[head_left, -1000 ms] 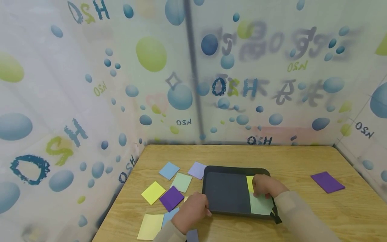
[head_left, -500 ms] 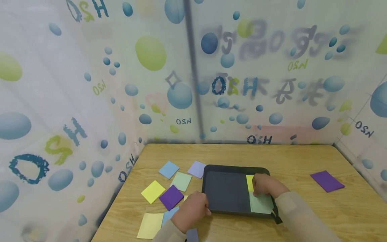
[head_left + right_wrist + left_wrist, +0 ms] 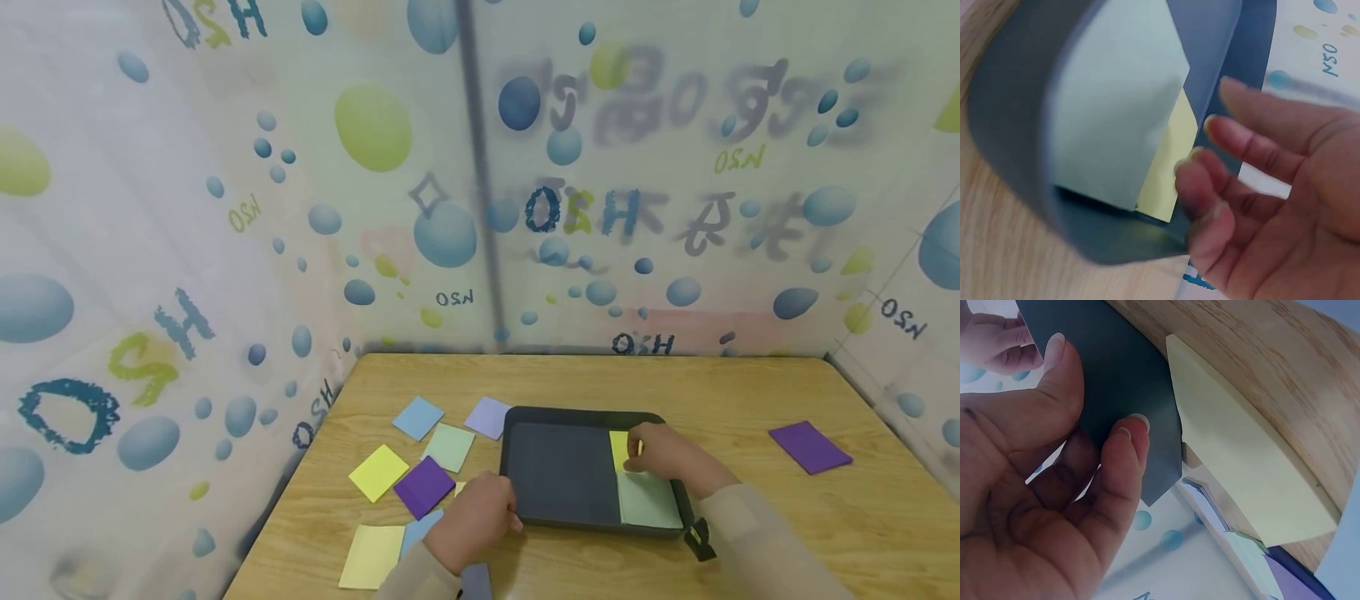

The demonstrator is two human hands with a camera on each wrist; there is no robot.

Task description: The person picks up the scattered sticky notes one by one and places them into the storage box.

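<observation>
Dark, round-cornered tray point(image 3: 562, 475); pale-green square point(image 3: 651, 502), seemingly overlapping yellow square point(image 3: 618, 448).

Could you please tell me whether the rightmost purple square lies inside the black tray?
No, the purple square lies on the table, right of the tray.

Your left hand point(image 3: 1047, 531) is holding the dark tray point(image 3: 1122, 369), with bent fingers and thumb at its edge. Your right hand point(image 3: 1007, 344) is appearing at upper left. Near the tray, a pale yellow paper point(image 3: 1241, 444) is lying on the wooden table point(image 3: 1260, 356). Light green point(image 3: 1257, 553) and purple point(image 3: 1291, 575) papers are showing below; a light blue paper point(image 3: 1347, 531) is entering at the right edge.
</observation>
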